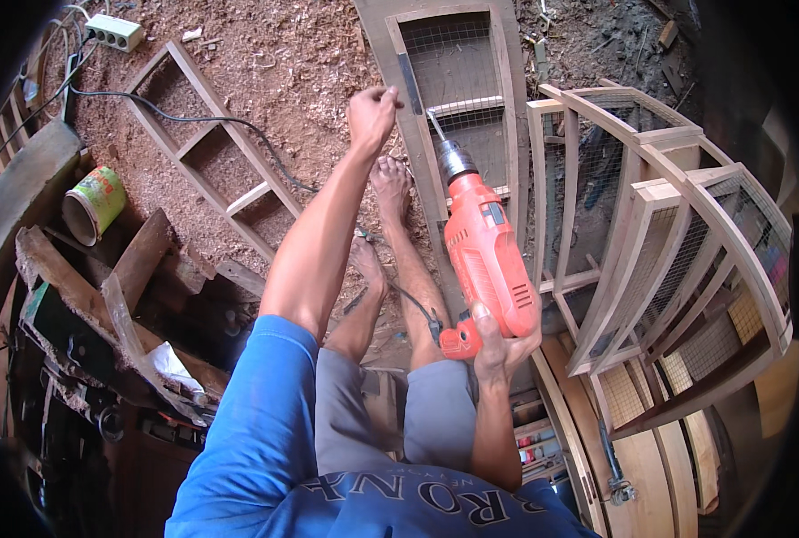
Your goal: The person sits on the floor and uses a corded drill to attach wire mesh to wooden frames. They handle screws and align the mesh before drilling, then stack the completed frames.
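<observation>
The corded orange drill is in your right hand, fingers wrapped around its handle, its bit over the left edge of the mesh-covered wooden frame. Your left hand curls near that edge; whether it grips anything, I cannot tell.

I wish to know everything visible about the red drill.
The red drill has a plastic-looking body with vent slots, a metallic chuck and slim bit. A dark cord leaves its handle end. The right hand grips it at the rear, bit pointing away over the wooden frame; whether it touches is unclear.
</observation>
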Tool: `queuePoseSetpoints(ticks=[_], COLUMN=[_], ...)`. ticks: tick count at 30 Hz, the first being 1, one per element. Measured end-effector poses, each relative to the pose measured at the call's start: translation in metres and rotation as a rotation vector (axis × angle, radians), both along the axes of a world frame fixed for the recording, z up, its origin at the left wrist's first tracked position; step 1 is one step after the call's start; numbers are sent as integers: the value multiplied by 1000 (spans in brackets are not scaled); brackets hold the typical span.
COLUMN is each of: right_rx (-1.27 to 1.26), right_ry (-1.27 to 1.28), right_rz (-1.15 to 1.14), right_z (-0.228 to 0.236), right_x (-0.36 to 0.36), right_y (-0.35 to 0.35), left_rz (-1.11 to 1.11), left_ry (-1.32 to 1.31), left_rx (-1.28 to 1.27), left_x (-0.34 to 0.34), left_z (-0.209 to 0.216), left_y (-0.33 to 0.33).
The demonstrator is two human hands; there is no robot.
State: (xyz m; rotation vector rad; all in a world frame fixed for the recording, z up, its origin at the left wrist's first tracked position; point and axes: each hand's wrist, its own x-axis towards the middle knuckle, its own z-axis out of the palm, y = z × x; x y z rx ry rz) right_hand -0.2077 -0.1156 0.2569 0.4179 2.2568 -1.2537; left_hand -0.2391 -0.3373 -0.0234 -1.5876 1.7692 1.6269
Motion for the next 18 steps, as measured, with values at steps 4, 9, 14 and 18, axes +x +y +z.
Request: queuePoseSetpoints(ticks=[4,9,14,18], right_rx=[-5,-44,-57,-37], right_ry=[27,43,4,19], right_rz=[26,103,85,125], right_z=[-3,8,19,25], right_x=[-6,-13,-12,-12], right_y=[-1,1,1,5], left_rz=[97,500,627,601], left_ry=[-96,-16,78,78], left_rx=[321,1130,1250,1217], left_x=[-14,-10,4,9], left_z=[-1,21,42,50], left_y=[0,-7,-9,-9])
